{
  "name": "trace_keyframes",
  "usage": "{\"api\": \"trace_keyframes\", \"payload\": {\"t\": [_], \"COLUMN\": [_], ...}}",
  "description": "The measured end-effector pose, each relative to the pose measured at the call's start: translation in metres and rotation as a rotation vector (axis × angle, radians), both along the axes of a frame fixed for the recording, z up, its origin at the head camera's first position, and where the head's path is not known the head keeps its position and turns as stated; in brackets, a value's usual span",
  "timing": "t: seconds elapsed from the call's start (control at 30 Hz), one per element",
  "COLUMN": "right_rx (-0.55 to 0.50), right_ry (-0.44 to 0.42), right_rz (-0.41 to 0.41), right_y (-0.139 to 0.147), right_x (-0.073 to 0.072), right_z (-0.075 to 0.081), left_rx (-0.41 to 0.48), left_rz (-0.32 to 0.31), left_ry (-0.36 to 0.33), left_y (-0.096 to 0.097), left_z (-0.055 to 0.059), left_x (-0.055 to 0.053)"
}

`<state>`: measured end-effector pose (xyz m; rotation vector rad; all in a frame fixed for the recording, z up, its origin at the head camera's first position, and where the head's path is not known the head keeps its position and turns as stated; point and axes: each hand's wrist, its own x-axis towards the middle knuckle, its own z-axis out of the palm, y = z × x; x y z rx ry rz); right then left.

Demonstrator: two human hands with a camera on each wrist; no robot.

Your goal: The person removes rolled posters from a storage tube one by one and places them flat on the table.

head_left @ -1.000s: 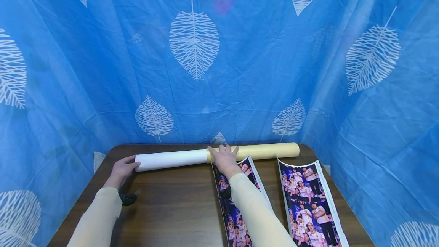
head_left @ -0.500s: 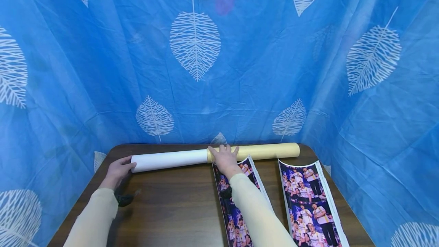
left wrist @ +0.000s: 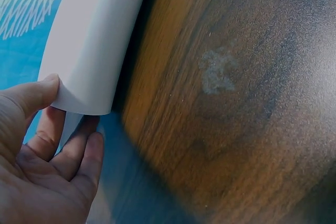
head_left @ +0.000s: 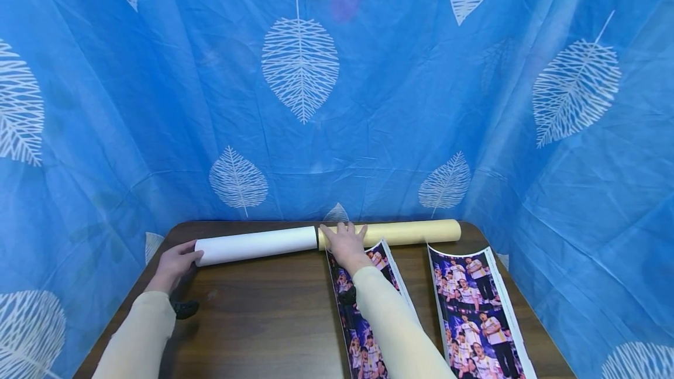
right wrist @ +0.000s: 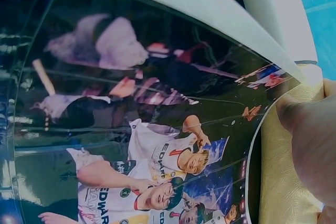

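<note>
In the head view a white paper roll (head_left: 255, 245) lies along the back of the table, at the left end of a pale yellow tube (head_left: 413, 231). My left hand (head_left: 174, 263) pinches the roll's left end. In the left wrist view the thumb (left wrist: 44, 90) is on the outside of the white roll (left wrist: 100, 40) and fingers reach into its open end. My right hand (head_left: 346, 245) grips the yellow tube near its left end, fingers spread over the top. The right wrist view has the thumb against the textured yellow tube (right wrist: 281, 166). A thin dark gap separates roll and tube.
Two curled glossy photo posters lie on the brown wooden table (head_left: 258, 320): one poster (head_left: 363, 332) partly under my right forearm, another poster (head_left: 474, 314) farther right. Blue leaf-patterned cloth (head_left: 368, 104) hangs close behind the table and at both sides.
My left hand has moved left with the white roll. The roll's right end has come away from the yellow tube, leaving a narrow gap. My right hand and the tube have stayed in place.
</note>
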<state>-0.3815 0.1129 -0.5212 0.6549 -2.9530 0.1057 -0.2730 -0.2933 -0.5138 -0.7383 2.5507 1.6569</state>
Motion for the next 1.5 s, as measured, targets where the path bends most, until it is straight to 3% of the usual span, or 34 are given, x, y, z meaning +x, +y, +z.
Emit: {"api": "trace_keyframes", "payload": {"t": [0.23,0.67,1.0,1.2,1.5], "right_rx": [0.001,-0.02,-0.058,-0.065,-0.125], "right_ry": [-0.011,0.024,-0.009,-0.033,-0.006], "right_rz": [0.011,0.008,0.004,0.002,0.029], "right_y": [0.0,0.001,0.005,0.005,0.002], "right_x": [-0.001,-0.004,0.0,0.002,0.002], "right_z": [-0.004,-0.008,-0.005,0.001,0.014], "left_rx": [-0.005,0.063,0.113,0.115,0.113], "left_rz": [0.011,0.033,0.035,-0.005,-0.05], "left_ry": [-0.009,0.048,0.106,0.145,0.237], "left_y": [-0.002,0.0,-0.002,-0.001,0.003], "left_z": [0.0,0.009,0.008,0.018,0.048], "left_x": [0.006,0.012,0.009,0.007,0.007]}}
